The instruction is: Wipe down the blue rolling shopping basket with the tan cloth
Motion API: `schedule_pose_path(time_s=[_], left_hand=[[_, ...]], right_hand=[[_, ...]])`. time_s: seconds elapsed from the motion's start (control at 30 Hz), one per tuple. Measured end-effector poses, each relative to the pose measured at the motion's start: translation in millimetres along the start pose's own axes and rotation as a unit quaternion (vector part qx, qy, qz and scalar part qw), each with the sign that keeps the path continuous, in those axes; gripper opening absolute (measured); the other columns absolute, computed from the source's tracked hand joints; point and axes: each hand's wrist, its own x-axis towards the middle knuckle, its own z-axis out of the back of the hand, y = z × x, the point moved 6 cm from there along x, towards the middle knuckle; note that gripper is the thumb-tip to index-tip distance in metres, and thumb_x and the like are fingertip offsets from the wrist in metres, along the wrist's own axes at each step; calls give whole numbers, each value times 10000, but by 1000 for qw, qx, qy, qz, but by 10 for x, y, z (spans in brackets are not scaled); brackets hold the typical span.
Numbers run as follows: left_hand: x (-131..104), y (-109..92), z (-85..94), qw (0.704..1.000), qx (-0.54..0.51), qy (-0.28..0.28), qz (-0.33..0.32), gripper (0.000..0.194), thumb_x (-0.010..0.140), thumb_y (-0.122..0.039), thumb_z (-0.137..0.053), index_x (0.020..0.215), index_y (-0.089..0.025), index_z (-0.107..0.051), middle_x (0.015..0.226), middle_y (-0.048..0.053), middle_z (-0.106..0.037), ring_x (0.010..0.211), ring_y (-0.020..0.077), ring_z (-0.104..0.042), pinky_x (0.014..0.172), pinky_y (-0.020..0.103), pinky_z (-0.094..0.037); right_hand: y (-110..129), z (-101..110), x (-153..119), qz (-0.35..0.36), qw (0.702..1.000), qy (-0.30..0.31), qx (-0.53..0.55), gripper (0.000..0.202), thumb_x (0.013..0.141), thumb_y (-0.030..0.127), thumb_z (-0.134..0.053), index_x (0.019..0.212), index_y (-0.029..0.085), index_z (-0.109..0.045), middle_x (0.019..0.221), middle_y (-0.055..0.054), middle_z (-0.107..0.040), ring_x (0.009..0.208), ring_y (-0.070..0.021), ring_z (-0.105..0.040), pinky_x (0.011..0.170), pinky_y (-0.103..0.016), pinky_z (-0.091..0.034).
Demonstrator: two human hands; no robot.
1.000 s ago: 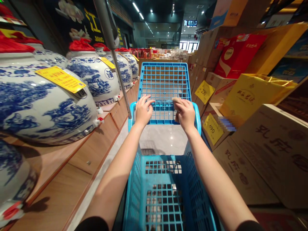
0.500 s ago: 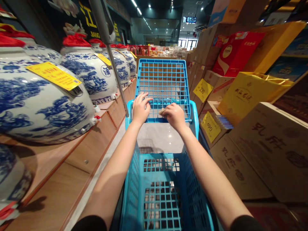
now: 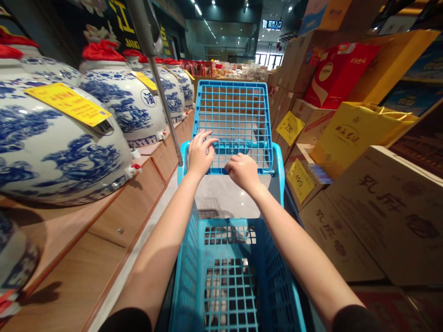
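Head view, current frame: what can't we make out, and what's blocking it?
All head view:
1. Right hand: its own knuckles hide what its grip holds, if anything.
2. Blue mesh panel: partly hidden behind the left hand; contact there unclear.
3. Blue basket: near end cut off by bottom edge.
4. Lower-left jar: cut off by left edge.
5. Far packages: too small to identify.
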Motion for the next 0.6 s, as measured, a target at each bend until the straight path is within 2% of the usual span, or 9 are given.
schedule_pose_path(time_s=[0.07,0.17,0.23,0.3,0.37,0.43,0.53,0.6], left_hand=[[-6,7,12,1000,0,1,3,318,888,-129,-517,1059,-254,-754,1421,55,-656,1452,299,-501,1240,551,-372],[-11,4,15,1000,5,-3,3,320,886,-125,-515,1053,-253,-755,1410,54,-665,1444,297,-511,1234,552,-383],[-9,-4,2,1000,6,-5,1,319,884,-121,-515,1045,-253,-757,1407,51,-670,1438,294,-520,1227,546,-394],[-3,-13,-13,1000,3,-5,-1,316,882,-119,-517,1040,-249,-758,1408,53,-670,1441,295,-519,1228,543,-393],[3,-15,-16,1000,-7,-6,2,314,878,-118,-517,1032,-244,-760,1407,57,-672,1444,293,-516,1236,538,-382],[9,-11,6,999,-31,-13,7,296,882,-141,-523,1022,-244,-763,1391,53,-686,1442,286,-520,1246,523,-369],[11,17,92,987,-148,-49,28,258,935,-265,-525,1031,-232,-762,1293,63,-742,1390,272,-575,1229,478,-399],[7,63,156,957,-270,-88,55,323,974,-406,-503,1042,-212,-753,1191,84,-778,1273,270,-667,1162,443,-474]], right_hand=[[-148,85,2,-19,999,-25,7,315,765,0,-590,664,238,-771,769,-39,-743,824,-232,-611,708,-346,-433],[-542,294,-48,-132,984,-121,14,346,759,3,-525,654,240,-754,789,-33,-737,831,-234,-606,712,-344,-431],[-617,332,-79,-164,976,-144,5,347,763,4,-513,650,236,-745,794,-36,-734,830,-238,-599,702,-348,-423],[-441,233,-60,-117,988,-101,-8,323,785,9,-549,667,231,-752,805,-45,-739,834,-240,-598,703,-355,-421],[-128,58,-38,-32,999,-28,-29,293,821,19,-593,704,221,-769,811,-62,-741,851,-245,-604,713,-365,-423],[142,-90,-38,28,998,20,-52,292,867,22,-593,768,213,-790,839,-77,-749,888,-257,-614,730,-378,-427],[342,-191,-49,58,997,28,-44,345,945,23,-536,965,222,-817,1020,-71,-788,968,-262,-642,786,-388,-462],[420,-221,-73,73,997,0,-25,386,998,42,-487,1143,228,-793,1214,-74,-771,1083,-260,-652,890,-403,-493]])
